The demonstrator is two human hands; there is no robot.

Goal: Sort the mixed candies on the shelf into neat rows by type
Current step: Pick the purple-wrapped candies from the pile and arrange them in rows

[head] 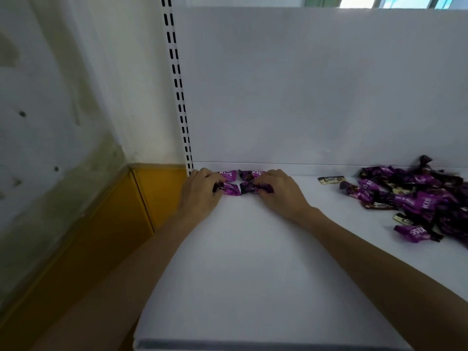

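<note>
Row-building, shelf (pixel 253 262) back-left corner. My left hand (pixel 202 192) pinches front-left Kiss candy (pixel 231 190); right hand (pixel 278 192) pinches front-right Kiss candy (pixel 249 188). Next, likely: let go, reach for mixed pile (pixel 417 196) at right.

Dim, soft daylight from the overexposed window (pixel 395 1) at 1 o'clock; candy pile (pixel 417 196) at 3 o'clock slightly blurred; frame edges bowed.

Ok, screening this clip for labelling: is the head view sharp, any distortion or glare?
Head view: soft overall; the candy pile blurs toward the right edge. Wide-angle distortion leans the slotted upright. Even light, no glare on the shelf; only faint shadows under the left hand and right hand, each gripping a purple candy.
</note>
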